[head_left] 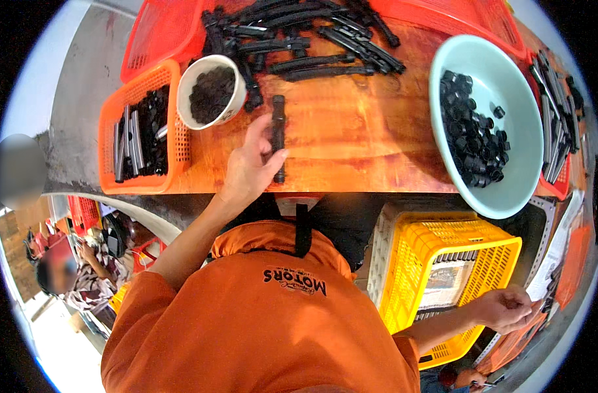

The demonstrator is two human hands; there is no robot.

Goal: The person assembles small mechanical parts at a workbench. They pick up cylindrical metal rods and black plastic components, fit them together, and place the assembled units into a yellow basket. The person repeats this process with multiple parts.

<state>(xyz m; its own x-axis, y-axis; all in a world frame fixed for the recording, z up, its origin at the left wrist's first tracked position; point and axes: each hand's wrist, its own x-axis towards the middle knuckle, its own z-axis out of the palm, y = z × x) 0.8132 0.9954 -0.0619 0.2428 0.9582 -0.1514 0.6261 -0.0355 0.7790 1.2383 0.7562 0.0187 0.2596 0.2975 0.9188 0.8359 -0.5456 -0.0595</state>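
A black ribbed tube point(278, 118) stands lengthwise near the table's front edge, and my left hand point(248, 167) is closed round it, thumb on its near right side. My right hand point(506, 309) is off to the lower right, over the right rim of a yellow crate point(407, 288). Its fingers are curled in, and whatever may be inside them is hidden. Inside the crate lie rows of dark tubes and a printed sheet. Just left of the held tube is a white tub point(184, 98) of small black pieces.
An orange basket point(107, 154) with black and grey tubes stands at left. Many black tubes point(299, 39) lie heaped at the back. A pale blue basin point(528, 124) of black rings overhangs the front edge at right, beside a red basket point(561, 187). Another person point(92, 262) is at left.
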